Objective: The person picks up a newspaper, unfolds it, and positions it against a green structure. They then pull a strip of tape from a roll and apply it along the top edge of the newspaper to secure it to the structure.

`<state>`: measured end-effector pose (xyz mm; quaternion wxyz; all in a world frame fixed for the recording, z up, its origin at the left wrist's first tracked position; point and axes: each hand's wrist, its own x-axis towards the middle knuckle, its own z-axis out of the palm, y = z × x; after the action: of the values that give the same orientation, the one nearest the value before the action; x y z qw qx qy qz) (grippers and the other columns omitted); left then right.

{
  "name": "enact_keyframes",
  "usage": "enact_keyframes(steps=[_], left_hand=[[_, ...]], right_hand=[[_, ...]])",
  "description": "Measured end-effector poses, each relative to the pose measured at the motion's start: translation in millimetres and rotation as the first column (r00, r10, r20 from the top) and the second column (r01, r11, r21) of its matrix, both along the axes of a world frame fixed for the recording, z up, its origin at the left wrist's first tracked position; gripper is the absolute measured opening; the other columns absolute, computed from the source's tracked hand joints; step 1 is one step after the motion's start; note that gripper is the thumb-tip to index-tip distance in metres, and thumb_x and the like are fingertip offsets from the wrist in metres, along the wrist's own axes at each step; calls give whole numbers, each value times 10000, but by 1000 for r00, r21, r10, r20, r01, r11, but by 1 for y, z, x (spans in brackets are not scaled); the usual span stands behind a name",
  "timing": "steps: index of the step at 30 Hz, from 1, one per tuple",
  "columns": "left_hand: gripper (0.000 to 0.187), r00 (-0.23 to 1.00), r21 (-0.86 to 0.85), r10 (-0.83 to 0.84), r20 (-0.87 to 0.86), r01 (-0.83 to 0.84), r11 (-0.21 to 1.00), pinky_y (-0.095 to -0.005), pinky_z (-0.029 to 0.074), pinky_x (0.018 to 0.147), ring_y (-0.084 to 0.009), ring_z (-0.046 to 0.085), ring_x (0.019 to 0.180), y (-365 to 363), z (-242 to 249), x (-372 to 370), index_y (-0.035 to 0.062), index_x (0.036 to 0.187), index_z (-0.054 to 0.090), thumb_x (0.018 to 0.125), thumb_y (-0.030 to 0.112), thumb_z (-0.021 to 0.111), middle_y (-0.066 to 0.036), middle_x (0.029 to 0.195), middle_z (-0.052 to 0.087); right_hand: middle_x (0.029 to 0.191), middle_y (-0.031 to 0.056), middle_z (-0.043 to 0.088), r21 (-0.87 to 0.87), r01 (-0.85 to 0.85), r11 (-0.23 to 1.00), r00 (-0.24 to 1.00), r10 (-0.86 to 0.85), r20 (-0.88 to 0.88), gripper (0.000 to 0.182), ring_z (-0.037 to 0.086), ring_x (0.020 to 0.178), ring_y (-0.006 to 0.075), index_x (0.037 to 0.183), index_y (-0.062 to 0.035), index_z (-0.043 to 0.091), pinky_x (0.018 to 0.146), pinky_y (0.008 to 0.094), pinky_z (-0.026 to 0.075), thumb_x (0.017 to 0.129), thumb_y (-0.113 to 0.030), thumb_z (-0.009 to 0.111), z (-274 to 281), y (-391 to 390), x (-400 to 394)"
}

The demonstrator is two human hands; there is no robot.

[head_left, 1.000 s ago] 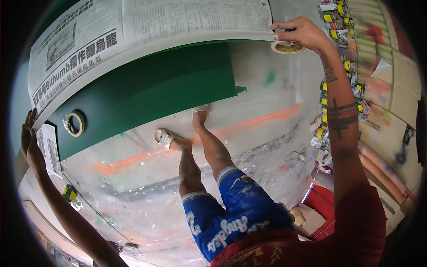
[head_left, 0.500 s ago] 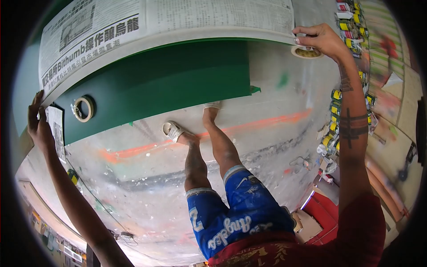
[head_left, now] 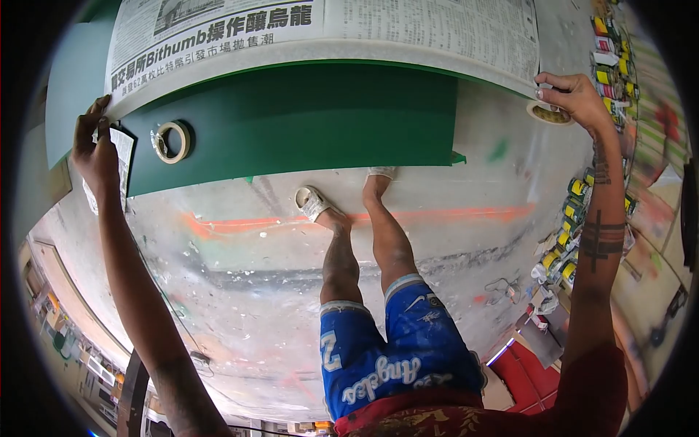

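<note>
A sheet of printed newspaper stretches between my hands, with a pale strip of masking tape along its near edge. My left hand pinches the left corner of the newspaper between thumb and fingers. At the other end, my right hand is closed on the tape strip beside the paper's right corner. A masking tape roll hangs just beneath the right fingers. Below the paper lies a dark green panel, and a second tape roll rests on its left part.
Another piece of newspaper is by the panel's left end. My feet stand on the paint-stained floor at the panel's near edge. Several cans line the right side. A red object sits at the lower right.
The view has swung, so hands, newspaper and panel appear farther right. Both hands keep their hold, and the paper stays stretched between them.
</note>
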<state>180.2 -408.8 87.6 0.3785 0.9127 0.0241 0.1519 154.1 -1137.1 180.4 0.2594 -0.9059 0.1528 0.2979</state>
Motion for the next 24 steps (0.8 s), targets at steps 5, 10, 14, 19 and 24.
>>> enact_keyframes(steps=[5,10,14,19,24], left_hand=[[130,997,66,79,-12,-78,995,-381,401,1173,-216,617,1305,-10,2,-1,24,976,656,1019,4,535,-113,1292,734],[176,997,32,75,30,-76,997,-360,441,1128,-208,654,1245,-4,-6,1,27,1051,721,996,-29,563,-91,1237,761],[162,995,61,98,22,-99,993,-362,448,1119,-204,661,1235,-7,-2,2,33,1044,730,999,3,577,-83,1212,771],[157,993,88,114,27,-116,989,-363,445,1124,-207,664,1231,-13,2,1,37,1029,732,995,12,581,-79,1207,774],[165,995,104,90,36,-94,990,-367,442,1130,-211,665,1233,-12,2,2,38,1038,735,988,6,581,-80,1209,774]], right_hand=[[821,-15,717,-38,-8,999,1000,7,-25,351,590,706,39,1215,-20,771,682,226,504,903,-177,802,2,1,2],[819,-20,710,-6,0,1000,1000,0,-15,364,561,670,33,1228,-20,766,652,225,490,902,-177,807,0,-2,1],[824,-21,712,7,26,1000,999,-25,-42,367,562,670,26,1229,-13,763,656,218,490,904,-177,809,0,-4,2],[851,-12,736,14,30,999,999,-29,-23,370,591,690,16,1235,-6,758,679,200,496,908,-170,809,2,2,1],[862,-8,740,24,32,999,999,-31,-20,371,590,686,16,1239,-10,758,671,201,491,905,-165,807,-3,-6,0]])
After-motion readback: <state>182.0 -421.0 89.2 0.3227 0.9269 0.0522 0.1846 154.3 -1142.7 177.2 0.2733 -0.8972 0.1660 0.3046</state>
